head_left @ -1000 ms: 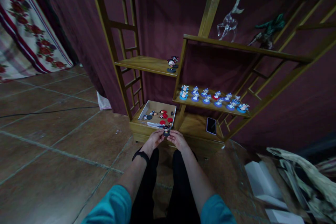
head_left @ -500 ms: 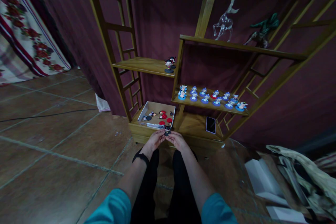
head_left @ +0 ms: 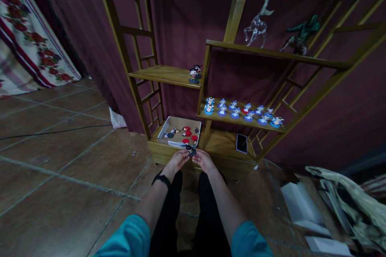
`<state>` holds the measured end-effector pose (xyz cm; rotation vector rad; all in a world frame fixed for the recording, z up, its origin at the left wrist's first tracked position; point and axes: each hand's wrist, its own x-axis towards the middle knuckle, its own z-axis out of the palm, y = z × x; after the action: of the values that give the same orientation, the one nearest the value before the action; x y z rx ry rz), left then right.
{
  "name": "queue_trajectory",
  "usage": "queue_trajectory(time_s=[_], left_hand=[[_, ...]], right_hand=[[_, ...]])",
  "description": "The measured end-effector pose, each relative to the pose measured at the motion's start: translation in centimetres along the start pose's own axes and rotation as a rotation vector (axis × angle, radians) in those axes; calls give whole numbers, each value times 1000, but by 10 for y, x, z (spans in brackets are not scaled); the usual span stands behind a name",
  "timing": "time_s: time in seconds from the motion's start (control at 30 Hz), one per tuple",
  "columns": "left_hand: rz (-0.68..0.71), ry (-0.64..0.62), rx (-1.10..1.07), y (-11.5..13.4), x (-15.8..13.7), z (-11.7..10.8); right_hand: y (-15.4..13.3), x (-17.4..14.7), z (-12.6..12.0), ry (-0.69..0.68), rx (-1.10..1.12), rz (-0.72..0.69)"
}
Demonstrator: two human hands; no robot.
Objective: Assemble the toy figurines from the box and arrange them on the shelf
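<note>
Between my two hands is a small dark figurine (head_left: 190, 150) on a round black base, tilted over to the left. My left hand (head_left: 180, 160) pinches it from the left side, and my right hand (head_left: 204, 160) grips the base from the right. Just beyond them an open cardboard box (head_left: 165, 127) holds several loose figurines and round red and black bases. Two similar black-haired figurines (head_left: 193, 75) stand on the left shelf (head_left: 164, 74), one behind the other, at its right end.
Rows of small blue-and-white figurines (head_left: 235, 112) line the lower right shelf (head_left: 217, 117). A phone (head_left: 241, 143) lies on the bottom board. Above stand a clear horse statue (head_left: 257, 28) and a green-cloaked figure (head_left: 303, 34). White boxes (head_left: 303, 204) lie on the floor at right.
The figurine in my hands has turned and tipped leftward, so its face no longer shows. Both hands stay in nearly the same place.
</note>
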<state>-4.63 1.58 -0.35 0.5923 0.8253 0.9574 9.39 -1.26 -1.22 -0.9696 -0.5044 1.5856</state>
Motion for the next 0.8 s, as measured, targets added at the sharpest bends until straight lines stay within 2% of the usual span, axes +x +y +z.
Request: queue_trajectory(time_s=[0.27,0.8], left_hand=[[-9,2,-46,1,2,-2],[-20,18,-52,-1,1,-1]], right_hand=[[4,4,1,56,-22,-20],[3,2,1,-1,-12,-10]])
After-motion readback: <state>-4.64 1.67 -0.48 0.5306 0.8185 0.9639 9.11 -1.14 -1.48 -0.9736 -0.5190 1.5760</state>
